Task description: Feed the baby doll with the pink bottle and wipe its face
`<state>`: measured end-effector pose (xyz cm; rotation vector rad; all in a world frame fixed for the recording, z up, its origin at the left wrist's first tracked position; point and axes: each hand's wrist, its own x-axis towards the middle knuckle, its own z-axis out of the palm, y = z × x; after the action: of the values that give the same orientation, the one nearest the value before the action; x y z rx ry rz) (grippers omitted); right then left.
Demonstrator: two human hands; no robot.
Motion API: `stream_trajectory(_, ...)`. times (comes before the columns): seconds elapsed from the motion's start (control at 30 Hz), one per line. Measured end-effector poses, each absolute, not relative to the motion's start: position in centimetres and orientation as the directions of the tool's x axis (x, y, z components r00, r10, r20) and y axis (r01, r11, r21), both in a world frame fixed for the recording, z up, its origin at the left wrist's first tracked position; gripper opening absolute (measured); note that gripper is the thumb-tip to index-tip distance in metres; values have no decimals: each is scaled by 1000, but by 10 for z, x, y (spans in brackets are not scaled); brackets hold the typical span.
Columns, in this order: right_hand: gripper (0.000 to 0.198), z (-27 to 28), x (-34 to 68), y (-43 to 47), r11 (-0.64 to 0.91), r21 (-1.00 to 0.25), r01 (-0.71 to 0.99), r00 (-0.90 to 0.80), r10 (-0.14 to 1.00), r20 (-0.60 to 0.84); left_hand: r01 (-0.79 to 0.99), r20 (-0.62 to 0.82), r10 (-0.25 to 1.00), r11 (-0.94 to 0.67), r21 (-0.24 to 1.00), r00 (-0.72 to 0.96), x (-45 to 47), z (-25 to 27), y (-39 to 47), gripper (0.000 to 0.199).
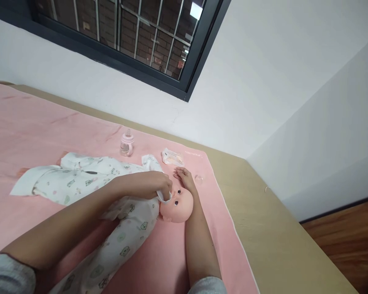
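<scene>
A baby doll (178,208) in white printed clothes (93,179) lies on its back on a pink mat (171,253). My left hand (151,183) reaches across its chest, fingers closed on a white wipe (164,199) held at the doll's mouth and chin. The back of this hand hides part of the doll's neck and lower face. My right hand (184,178) rests at the far side of the doll's head, its fingers stretched out and holding nothing. That forearm lies along the crown of the head.
A pink-topped baby bottle (127,143) stands beyond the doll. Near my right hand lie a small clear and white packet (172,157) and a small transparent object (198,179). The mat covers part of a wooden tabletop (263,220) against a white wall, below a barred window (135,36).
</scene>
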<state>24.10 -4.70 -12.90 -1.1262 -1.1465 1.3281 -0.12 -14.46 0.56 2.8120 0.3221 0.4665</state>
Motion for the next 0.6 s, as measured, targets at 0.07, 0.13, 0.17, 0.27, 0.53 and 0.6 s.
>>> stream_trajectory(0.07,32,-121,242,-49,-56,-988,-144,-67,997,-47,197,284,289,-929,313,914,-4,12,-148,32)
stream_trajectory(0.13,35,-103,243,-53,-52,-982,-183,-87,996,-36,256,315,361,-909,330,878,-8,19,-150,33)
stream_trajectory(0.17,37,-90,243,-56,-33,-981,-192,-101,995,-13,292,336,403,-896,335,851,-12,23,-150,33)
stream_trajectory(0.27,41,-40,240,-73,103,-986,-132,-224,966,131,390,405,500,-861,327,765,-23,29,-147,29)
stream_trajectory(0.53,41,43,191,-144,487,-856,173,-505,790,347,563,521,630,-768,305,576,-47,34,-132,26)
stream_trajectory(0.6,51,41,178,-153,490,-836,249,-470,815,338,597,521,657,-740,310,545,-49,34,-132,27)
